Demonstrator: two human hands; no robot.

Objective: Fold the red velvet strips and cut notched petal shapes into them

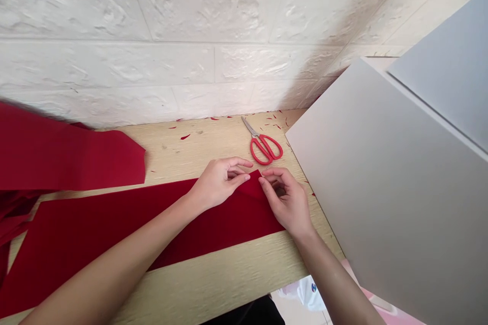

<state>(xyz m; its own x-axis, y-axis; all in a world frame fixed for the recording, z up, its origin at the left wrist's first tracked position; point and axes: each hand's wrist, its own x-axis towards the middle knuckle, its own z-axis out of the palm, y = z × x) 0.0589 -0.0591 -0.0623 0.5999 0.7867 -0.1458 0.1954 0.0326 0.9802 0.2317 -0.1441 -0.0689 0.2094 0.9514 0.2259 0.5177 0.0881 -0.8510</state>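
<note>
A long piece of dark red cloth [95, 228] lies across the wooden table, with its narrow end at the right between my hands. My left hand [221, 182] reaches over it; thumb and forefinger are closed about the upper edge near the corner. At that same corner, my right hand [287, 200] pinches the edge between thumb and fingertips, its other fingers curled. Just beyond the fingertips, a pair of scissors [266, 144] with red handles lies with blades pointing to the wall.
More red cloth [76, 157] is heaped at the left. Small red scraps [185, 137] dot the table [213, 274] near the white brick-patterned wall [179, 66]. A large pale panel [385, 177] stands close on the right. Below the front edge is a white plastic bag [307, 294].
</note>
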